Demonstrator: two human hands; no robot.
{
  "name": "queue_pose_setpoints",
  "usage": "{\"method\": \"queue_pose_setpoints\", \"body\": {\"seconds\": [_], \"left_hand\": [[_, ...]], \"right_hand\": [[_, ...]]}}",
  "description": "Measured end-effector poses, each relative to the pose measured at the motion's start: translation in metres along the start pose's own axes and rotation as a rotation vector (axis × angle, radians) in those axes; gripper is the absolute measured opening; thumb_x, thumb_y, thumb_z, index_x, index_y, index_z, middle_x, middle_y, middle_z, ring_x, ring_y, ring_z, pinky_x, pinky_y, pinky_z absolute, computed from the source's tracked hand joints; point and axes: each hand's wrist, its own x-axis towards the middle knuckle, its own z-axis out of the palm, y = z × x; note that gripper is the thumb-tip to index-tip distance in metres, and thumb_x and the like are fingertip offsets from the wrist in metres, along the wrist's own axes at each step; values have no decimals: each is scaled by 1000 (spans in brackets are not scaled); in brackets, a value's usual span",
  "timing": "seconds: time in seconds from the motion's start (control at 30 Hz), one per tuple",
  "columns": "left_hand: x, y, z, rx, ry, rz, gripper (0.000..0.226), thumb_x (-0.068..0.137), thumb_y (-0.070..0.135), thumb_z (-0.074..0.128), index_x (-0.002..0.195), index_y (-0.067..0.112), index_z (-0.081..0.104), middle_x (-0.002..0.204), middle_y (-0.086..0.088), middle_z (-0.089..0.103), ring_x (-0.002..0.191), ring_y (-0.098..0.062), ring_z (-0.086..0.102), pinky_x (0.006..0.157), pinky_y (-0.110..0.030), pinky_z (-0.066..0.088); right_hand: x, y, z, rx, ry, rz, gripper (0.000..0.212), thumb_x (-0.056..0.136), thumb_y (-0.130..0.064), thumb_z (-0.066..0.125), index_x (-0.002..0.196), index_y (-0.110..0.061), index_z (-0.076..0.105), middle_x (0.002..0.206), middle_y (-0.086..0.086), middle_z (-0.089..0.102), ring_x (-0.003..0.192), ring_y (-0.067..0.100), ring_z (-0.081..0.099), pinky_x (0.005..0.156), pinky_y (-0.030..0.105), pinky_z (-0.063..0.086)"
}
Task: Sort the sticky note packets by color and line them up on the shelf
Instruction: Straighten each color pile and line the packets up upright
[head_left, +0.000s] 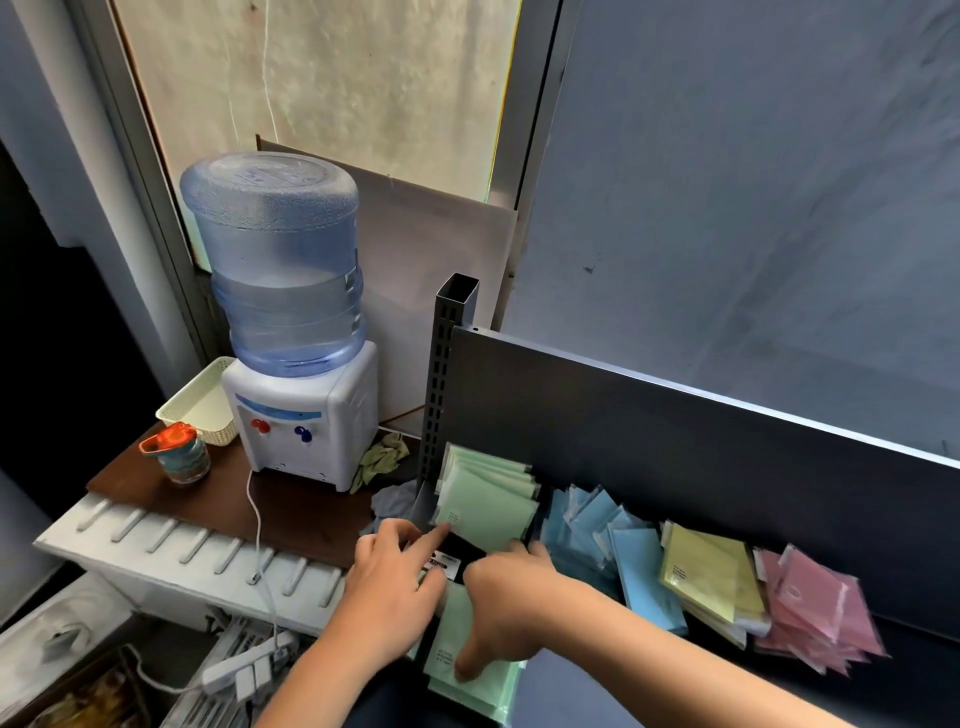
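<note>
Left hand (387, 582): forefinger stretched out, its tip touching the lower left corner of the green packets row (485, 499); grip released.
Right hand (511, 597): grip grasping the loose green packets (467, 670) at the shelf (727, 467) front edge, thumb pressed on top.
Shelf order, left to right: green, blue packets (613, 540), yellow packets (711, 582), pink packets (815, 613).
Bench (223, 499): water dispenser (296, 332), left of the shelf.

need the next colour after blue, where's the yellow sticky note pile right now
In the head view the yellow packets lie on the dark shelf at the right, between the blue packets on their left and the pink packets on their right.
</note>
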Motion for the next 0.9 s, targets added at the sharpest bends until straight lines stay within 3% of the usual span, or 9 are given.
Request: {"method": "queue_pose_setpoints", "body": {"seconds": [0.1,0.17,0.3,0.43,0.6,0.73,0.83,0.9], "left_hand": [[-4,2,1,-12,100,13,60,91,54,32,150,47,41,120,14,28,122,-18,29,108,-35,37],[-11,2,0,-57,199,-5,59,95,54,35,151,39,43,124,12,31,124,-17,30,108,-36,37],[-28,0,-8,26,108,-94,64,92,55,53,151,34,38,125,10,33,128,-18,34,108,-34,37],[-41,10,-19,99,52,-184,58,79,59,64,129,34,47,111,7,37,115,-24,55,95,-36,48],[-37,26,-21,168,-33,-320,71,71,63,76,122,18,53,106,-2,42,109,-30,63,90,-38,52],[-31,31,-16,106,-49,-352,75,68,60,83,118,14,51,118,-6,55,111,-31,62,87,-37,53],[-30,31,-15,5,-84,-359,70,67,61,82,114,17,55,115,-4,55,108,-28,63,87,-38,54],[-29,30,-14,-1,-102,-338,66,70,62,79,114,21,53,114,-2,46,111,-28,59,91,-37,51]], "right_hand": [[-8,4,9,14,127,-34,47,89,-45,72,106,-11,44,95,8,52,100,35,47,106,56,34],[-13,9,14,11,191,-65,36,94,-36,62,106,-11,38,87,8,49,90,34,46,103,55,34],[-13,22,8,-23,281,-79,26,95,-29,52,102,-11,35,79,8,49,82,36,49,98,50,34],[10,32,-8,-48,442,-16,21,91,-20,57,105,-15,42,110,15,68,104,39,63,92,44,38],[41,34,-19,10,507,-39,32,93,-14,56,125,-11,55,126,13,59,116,37,59,100,43,44],[52,36,-14,42,578,-22,34,95,-14,54,129,-11,55,129,13,53,119,37,54,102,44,45],[51,35,-7,31,671,-1,26,91,-12,57,116,-10,58,121,13,49,111,37,52,85,44,52],[50,37,-5,1,711,34,21,87,-14,60,108,-10,59,117,12,48,109,36,50,68,40,47]]}}
